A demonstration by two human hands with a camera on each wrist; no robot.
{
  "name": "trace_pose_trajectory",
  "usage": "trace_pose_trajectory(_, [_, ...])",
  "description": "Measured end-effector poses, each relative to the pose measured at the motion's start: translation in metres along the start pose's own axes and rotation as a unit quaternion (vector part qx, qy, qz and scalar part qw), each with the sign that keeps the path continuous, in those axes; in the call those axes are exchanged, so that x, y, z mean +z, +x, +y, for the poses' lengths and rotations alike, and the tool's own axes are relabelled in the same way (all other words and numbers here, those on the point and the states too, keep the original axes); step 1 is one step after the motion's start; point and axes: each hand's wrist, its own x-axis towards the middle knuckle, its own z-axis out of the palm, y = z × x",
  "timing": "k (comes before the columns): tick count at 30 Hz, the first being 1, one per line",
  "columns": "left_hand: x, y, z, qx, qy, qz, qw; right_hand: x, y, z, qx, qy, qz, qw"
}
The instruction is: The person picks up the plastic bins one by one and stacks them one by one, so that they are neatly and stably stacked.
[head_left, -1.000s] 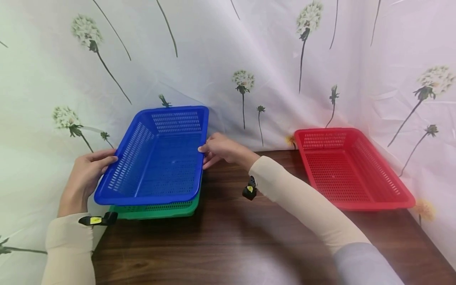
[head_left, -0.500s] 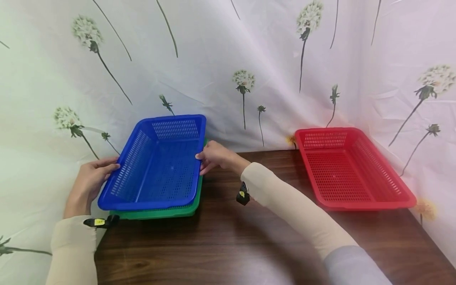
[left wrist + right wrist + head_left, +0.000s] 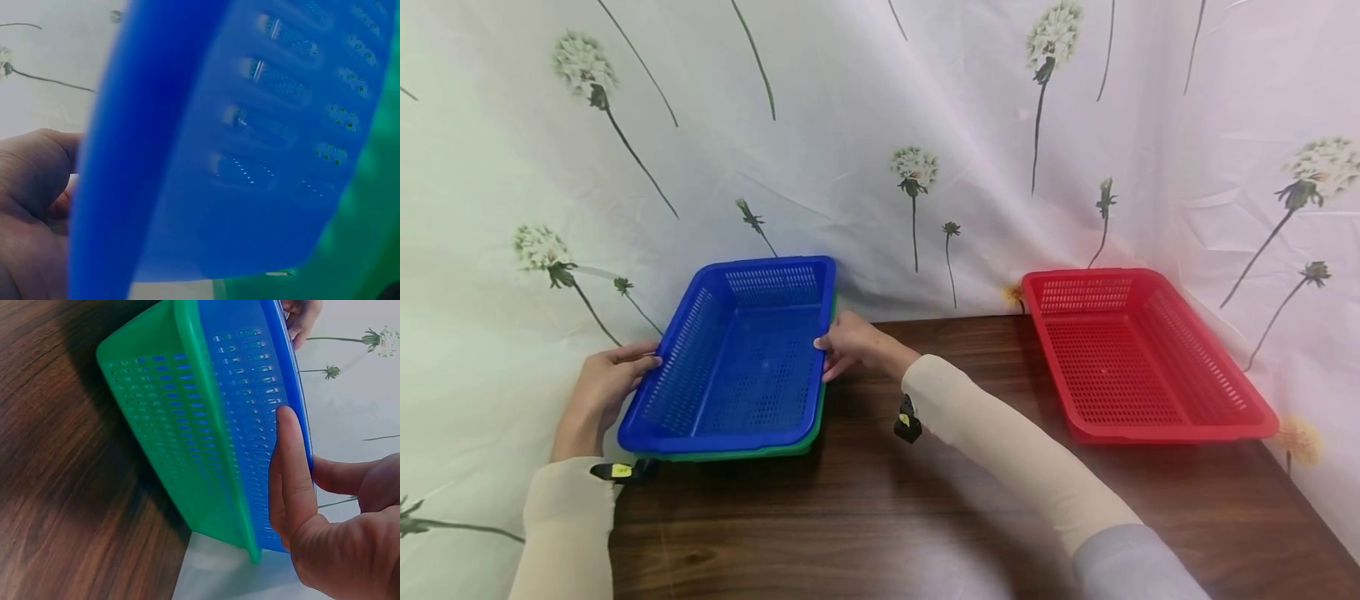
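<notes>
A blue plastic basket (image 3: 760,358) sits partly nested in a green basket (image 3: 730,454) at the table's left. In the right wrist view the blue basket's upper wall (image 3: 250,381) stands out above the green basket's rim (image 3: 209,425). My left hand (image 3: 602,383) grips the blue rim on the left side, thumb on top. Across from it, my right hand (image 3: 853,340) pinches the right rim, thumb above and fingers under the lip, as the right wrist view shows. Most of the green basket is hidden under the blue one in the head view.
A red basket (image 3: 1108,367) of the same shape rests at the right of the brown wooden table (image 3: 865,525). A white cloth with dandelion prints (image 3: 850,125) hangs behind and along both sides.
The blue basket has come down into the green one, both hands lowering with it. Less of the green basket shows now. The red basket has stayed put.
</notes>
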Motion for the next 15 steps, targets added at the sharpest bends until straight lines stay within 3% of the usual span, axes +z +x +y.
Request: trace_pose_trajectory(15, [0.012,0.004,-0.010,0.003,0.048,0.010,0.9988,0.008,0.011,0.015,0.006,-0.052,0.041,0.998])
